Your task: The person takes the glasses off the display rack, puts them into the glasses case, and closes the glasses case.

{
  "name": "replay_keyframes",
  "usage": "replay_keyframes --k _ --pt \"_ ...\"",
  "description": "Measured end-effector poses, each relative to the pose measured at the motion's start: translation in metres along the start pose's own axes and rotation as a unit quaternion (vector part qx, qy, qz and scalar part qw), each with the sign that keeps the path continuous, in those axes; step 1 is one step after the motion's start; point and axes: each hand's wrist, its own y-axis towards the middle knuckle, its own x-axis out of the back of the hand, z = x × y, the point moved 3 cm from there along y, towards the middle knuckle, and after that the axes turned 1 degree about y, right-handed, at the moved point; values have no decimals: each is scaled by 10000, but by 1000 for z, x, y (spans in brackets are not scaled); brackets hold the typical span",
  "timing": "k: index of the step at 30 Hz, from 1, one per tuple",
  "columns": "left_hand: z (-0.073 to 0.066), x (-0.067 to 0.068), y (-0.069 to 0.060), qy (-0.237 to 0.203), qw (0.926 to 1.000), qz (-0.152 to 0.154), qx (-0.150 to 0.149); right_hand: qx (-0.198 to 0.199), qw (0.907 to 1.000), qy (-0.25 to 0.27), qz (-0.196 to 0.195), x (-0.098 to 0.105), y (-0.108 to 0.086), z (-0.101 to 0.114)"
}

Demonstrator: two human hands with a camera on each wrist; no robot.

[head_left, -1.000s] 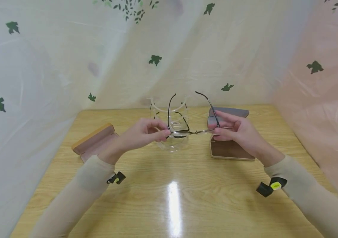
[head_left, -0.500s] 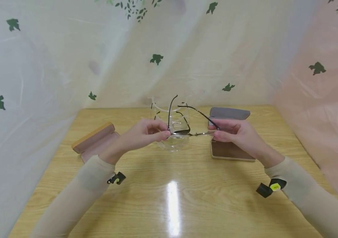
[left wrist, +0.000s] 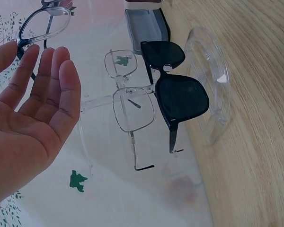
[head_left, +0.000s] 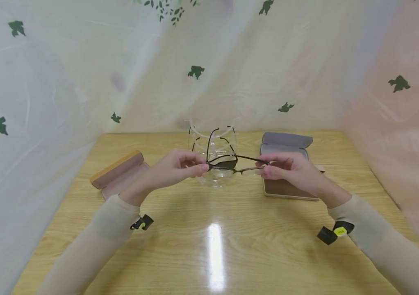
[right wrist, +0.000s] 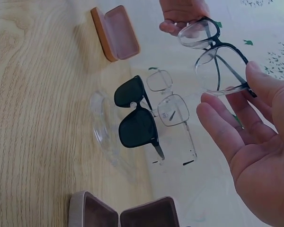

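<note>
Both hands hold a pair of dark-topped eyeglasses (head_left: pixel 237 171) above the table, in front of a clear display stand (left wrist: pixel 222 80). My left hand (head_left: pixel 180 170) pinches the frame's left end between thumb and fingers. At the other end, my right hand (head_left: pixel 290 170) pinches the corner by the hinge. The left temple arm (head_left: pixel 209 143) points away and up; the right one (head_left: pixel 248 158) slants inward behind the lenses. On the stand sit black sunglasses (right wrist: pixel 138 127) and, above them, thin wire-rimmed glasses (left wrist: pixel 132 111).
An orange glasses case (head_left: pixel 121 174) lies open at the left of the wooden table (head_left: pixel 180 254). To the right, a grey case (head_left: pixel 287 140) stands open behind an open brown-lined case (head_left: pixel 287 188), partly hidden by the right hand. Patterned cloth (head_left: pixel 150 94) hangs behind.
The right temple arm has swung inward and down, from pointing away to lying across behind the lenses. The left temple arm's tip is lower. Both hands keep their grip, slightly lower.
</note>
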Motion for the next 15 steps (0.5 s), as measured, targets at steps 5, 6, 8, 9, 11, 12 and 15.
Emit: replay_keyframes --k 5,6,8,9,11,12,15 --pt "1 -1 0 82 9999 59 15 25 9997 171 175 -2 0 -2" --pt "2 -1 0 100 9999 79 16 20 9996 192 211 -2 -1 -2" --pt "2 -2 0 124 9998 129 24 -3 9994 191 287 -1 -1 -3" --pt "2 -2 0 147 9998 162 21 -18 9993 167 325 -1 -1 -3" --pt "2 -3 -1 161 9996 217 29 -31 9990 116 436 1 -2 -4" --pt "2 -4 -1 174 9996 232 37 -50 9987 117 495 2 -3 -4" --pt "1 -5 -1 188 9994 274 40 1 9970 243 728 4 -4 -6"
